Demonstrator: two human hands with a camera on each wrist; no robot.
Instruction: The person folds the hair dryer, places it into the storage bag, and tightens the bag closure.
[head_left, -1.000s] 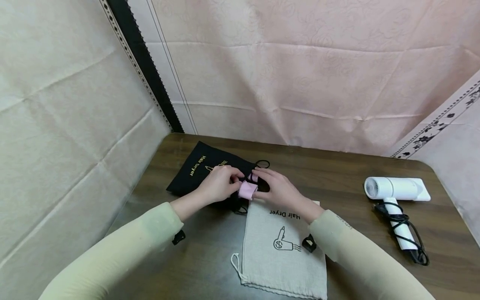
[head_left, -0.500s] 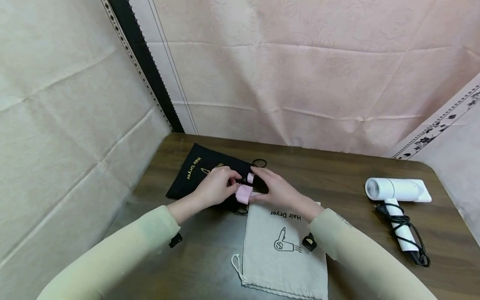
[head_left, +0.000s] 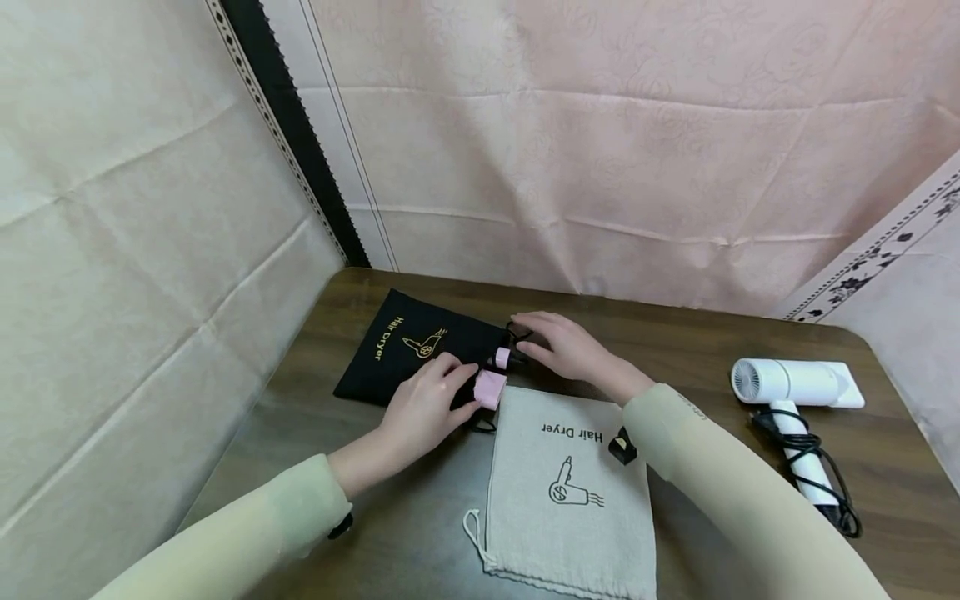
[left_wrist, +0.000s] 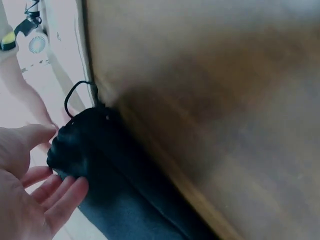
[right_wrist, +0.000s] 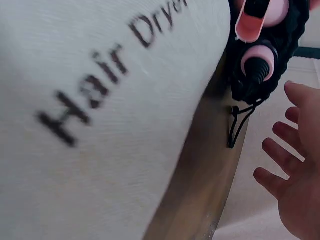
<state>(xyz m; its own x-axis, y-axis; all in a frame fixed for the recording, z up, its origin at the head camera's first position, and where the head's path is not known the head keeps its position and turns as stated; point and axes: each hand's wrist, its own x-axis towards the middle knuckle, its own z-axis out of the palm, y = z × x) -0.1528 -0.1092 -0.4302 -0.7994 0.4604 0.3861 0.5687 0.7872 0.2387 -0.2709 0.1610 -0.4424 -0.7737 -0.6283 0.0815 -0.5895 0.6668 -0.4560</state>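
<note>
My right hand (head_left: 573, 346) just slid off the pink dryer (head_left: 490, 389); now it and my left hand (head_left: 424, 404) are loosely spread, pinching nothing. The dryer pokes from the black bag's (head_left: 405, 342) right end, far left on the counter (head_left: 682, 350), so I'd call it mostly bagged, mouth not closed.

Head view sat high, farthest from the black pouch (head_left: 412, 342), looking forward and down at it. Left wrist view sat close in, facing past the black pouch's mouth (left_wrist: 67, 142) toward the white hair dryer (left_wrist: 37, 44). Right wrist view, also close, faced into that mouth. Both wrist views shared the mouth end.
</note>
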